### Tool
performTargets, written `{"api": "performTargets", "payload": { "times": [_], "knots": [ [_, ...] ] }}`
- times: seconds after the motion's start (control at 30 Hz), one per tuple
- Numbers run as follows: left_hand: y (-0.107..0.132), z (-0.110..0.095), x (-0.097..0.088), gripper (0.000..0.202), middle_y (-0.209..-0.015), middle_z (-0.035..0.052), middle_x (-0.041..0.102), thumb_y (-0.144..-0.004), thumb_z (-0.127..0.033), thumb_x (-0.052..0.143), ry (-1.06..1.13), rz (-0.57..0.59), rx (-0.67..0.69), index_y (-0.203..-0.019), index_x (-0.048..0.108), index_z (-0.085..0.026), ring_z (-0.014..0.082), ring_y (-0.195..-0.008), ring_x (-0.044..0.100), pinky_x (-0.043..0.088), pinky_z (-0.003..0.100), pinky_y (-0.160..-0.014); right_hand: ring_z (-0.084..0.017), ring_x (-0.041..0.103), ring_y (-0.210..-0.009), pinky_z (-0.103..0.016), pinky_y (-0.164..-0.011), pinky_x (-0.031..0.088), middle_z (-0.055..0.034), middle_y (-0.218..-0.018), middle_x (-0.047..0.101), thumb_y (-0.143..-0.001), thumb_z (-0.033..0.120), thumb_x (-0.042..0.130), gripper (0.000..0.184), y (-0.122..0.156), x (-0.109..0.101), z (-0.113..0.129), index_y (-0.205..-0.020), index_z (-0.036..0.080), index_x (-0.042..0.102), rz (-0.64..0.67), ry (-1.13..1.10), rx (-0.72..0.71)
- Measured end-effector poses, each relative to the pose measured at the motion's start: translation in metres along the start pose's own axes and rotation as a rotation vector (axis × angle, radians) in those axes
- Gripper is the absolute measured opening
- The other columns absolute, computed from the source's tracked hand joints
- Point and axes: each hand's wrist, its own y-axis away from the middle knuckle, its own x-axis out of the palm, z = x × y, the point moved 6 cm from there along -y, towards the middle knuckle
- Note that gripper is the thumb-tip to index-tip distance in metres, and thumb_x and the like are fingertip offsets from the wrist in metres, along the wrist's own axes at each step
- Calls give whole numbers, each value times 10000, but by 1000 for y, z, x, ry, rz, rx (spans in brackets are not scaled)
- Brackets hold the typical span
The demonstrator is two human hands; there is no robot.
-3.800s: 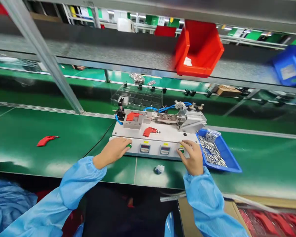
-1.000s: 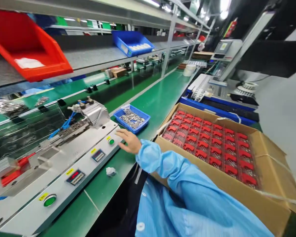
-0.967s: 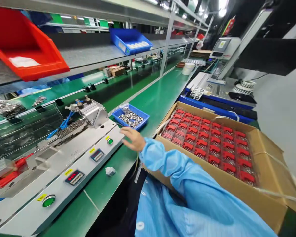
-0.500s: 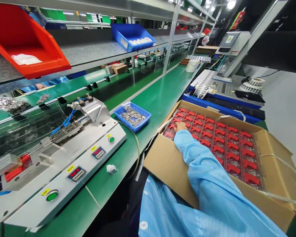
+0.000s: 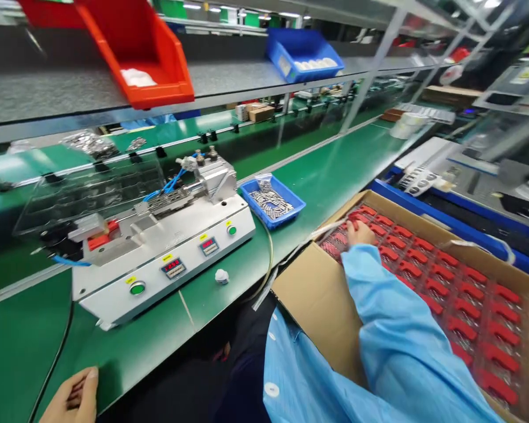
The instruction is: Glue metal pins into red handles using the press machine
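My right hand (image 5: pixel 360 234) reaches into the cardboard box (image 5: pixel 320 288) on the right, its fingers closed on a red plastic part (image 5: pixel 355 217) at the tray's near left corner. Rows of similar red parts (image 5: pixel 438 271) sit in the clear plastic tray there. My left hand (image 5: pixel 73 398) is at the lower left over the green bench (image 5: pixel 158 341), loosely curled, with a gap between thumb and fingers and nothing visible in it. Beyond it stands a metal bench machine (image 5: pixel 167 247) with green buttons and red displays; another red part (image 5: pixel 103 235) sits at its left end.
A blue tray of small metal pins (image 5: pixel 273 202) stands right of the machine. A small white crumpled piece (image 5: pixel 221 276) lies on the bench. Overhead, a shelf holds a red bin (image 5: pixel 158 76) and a blue bin (image 5: pixel 306 59). White straps (image 5: pixel 291 255) hang over the box's edge.
The view has turned left, so things appear shifted right. My left hand has come into view at lower left. A red part now shows raised at my right fingertips.
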Motion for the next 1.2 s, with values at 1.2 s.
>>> {"api": "performTargets", "payload": {
  "times": [1.2],
  "knots": [
    [90,-154,79,613,-737,30,707,-797,-725,776,1032,474,-406,-940,681,-137,126,-473,590,538,274,-503,-167,614,-685,-331,-737,544,9,-769,632,-995,619,603,391,284,95,233,-1082,239,627,1127,-1050,-591]
  ]
}}
